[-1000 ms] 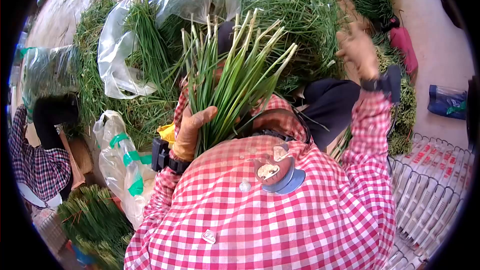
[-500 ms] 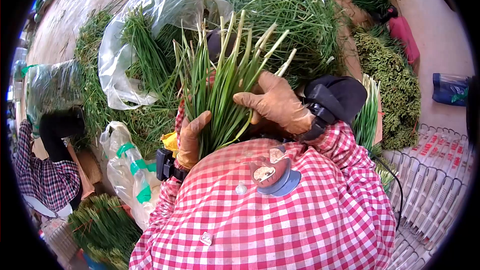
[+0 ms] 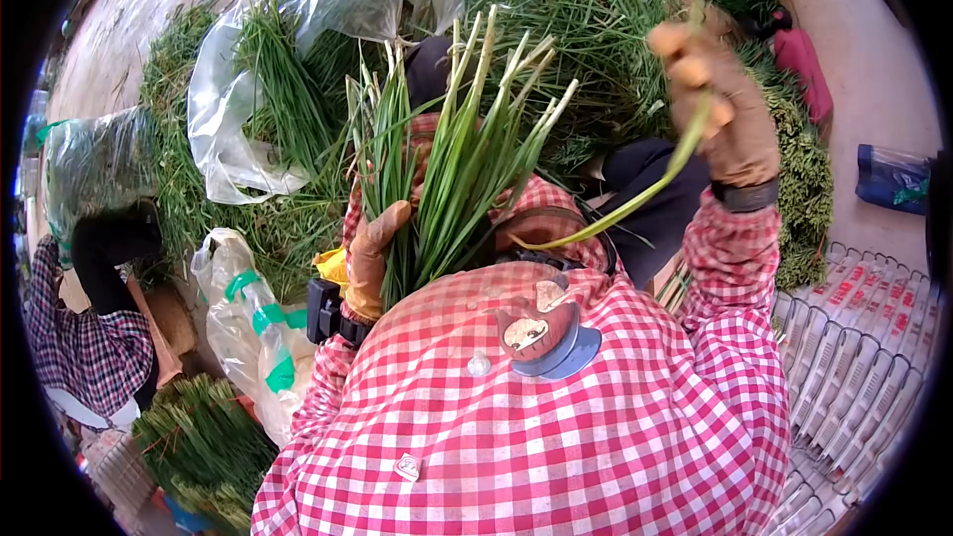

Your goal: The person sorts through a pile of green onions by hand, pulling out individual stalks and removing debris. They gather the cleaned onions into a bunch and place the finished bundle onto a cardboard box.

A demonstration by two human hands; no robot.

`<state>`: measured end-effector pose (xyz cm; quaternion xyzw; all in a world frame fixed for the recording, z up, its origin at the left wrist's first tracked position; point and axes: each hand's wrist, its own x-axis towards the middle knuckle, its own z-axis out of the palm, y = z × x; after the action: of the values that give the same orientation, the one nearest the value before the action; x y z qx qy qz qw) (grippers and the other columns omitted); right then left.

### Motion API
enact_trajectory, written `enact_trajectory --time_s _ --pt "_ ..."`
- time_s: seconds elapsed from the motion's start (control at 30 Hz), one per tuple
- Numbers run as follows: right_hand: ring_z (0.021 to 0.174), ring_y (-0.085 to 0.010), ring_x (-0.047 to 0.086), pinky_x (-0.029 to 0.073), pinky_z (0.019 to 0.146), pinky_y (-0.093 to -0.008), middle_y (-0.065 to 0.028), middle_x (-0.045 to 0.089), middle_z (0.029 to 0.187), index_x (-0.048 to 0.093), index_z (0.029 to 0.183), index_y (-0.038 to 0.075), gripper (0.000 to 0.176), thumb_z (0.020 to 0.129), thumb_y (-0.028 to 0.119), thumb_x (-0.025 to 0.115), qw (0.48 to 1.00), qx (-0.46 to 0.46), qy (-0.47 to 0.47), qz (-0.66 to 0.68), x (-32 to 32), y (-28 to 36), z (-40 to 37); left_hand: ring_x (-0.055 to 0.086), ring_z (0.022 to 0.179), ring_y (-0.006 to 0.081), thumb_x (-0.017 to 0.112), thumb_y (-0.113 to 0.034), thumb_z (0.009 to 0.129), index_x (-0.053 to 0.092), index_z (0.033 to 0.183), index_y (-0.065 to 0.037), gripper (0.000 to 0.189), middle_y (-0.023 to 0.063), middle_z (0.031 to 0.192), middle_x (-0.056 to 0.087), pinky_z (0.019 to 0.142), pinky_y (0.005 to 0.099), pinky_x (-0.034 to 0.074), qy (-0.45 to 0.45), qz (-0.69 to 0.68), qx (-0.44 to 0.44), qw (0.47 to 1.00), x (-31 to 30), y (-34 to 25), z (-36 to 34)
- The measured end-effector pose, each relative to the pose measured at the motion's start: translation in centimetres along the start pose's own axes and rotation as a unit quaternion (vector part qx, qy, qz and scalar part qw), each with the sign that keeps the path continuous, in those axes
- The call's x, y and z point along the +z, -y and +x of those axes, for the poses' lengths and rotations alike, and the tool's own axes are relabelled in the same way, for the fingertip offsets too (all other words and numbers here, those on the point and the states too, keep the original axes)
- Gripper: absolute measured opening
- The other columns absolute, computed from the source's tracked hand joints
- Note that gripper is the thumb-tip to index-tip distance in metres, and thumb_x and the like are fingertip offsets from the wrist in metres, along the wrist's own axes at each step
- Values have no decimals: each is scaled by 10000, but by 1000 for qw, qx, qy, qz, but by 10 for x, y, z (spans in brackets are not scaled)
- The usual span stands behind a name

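Green bunch [image 3: 455, 174] fans upward, grasped in the left hand [image 3: 368, 263]; the right hand [image 3: 730, 109], somewhat blurred, seemingly grips one yellowish stalk [image 3: 677, 165].

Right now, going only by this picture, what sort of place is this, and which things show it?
Probably a place where leafy produce is sorted or packed: loose greens are heaped before the person, the left hand holds a green bunch, and a dense stack of greens lies at lower left.
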<state>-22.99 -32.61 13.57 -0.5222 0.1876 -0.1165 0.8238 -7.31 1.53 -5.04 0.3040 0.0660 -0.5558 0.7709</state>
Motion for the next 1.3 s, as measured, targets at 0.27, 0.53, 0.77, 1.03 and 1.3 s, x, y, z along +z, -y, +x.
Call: enact_trajectory --time_s 0.27,0.53,0.77,1.03,1.3 --pt "1102 -321 579 479 948 -377 -197 521 1288 394 1376 60 543 889 184 600 642 -207 -284 -682 -17 -3 26 538 1170 239 402 -269 993 392 1344 54 477 170 1321 503 1012 377 442 -79 213 90 970 2 2 -9" --pt "812 -218 602 388 973 -404 -50 620 764 631 938 144 158 783 174 627 511 -197 131 -826 14 -53 54 550 1149 232 421 -237 985 394 1345 52 462 166 1305 515 995 372 455 -79 225 97 966 14 -3 1" --pt "600 -200 577 520 662 -325 -83 611 706 624 997 62 214 795 9 575 686 -373 -27 -624 -57 -16 68 556 1136 230 445 -212 972 408 1341 41 449 159 1294 524 985 373 458 -80 225 98 966 18 -4 5" --pt "773 -187 647 499 596 -352 -110 638 1066 517 1225 57 471 867 335 644 743 81 -179 -640 -58 -30 40 563 1121 228 473 -184 958 424 1336 30 438 152 1281 534 975 375 463 -82 227 98 966 22 -6 4" --pt "606 -91 626 473 516 -193 -59 676 798 649 966 12 137 865 104 653 972 176 -9 -153 41 -71 20 569 1106 226 501 -157 943 439 1332 18 430 144 1268 544 964 376 467 -80 229 94 966 30 -8 6"
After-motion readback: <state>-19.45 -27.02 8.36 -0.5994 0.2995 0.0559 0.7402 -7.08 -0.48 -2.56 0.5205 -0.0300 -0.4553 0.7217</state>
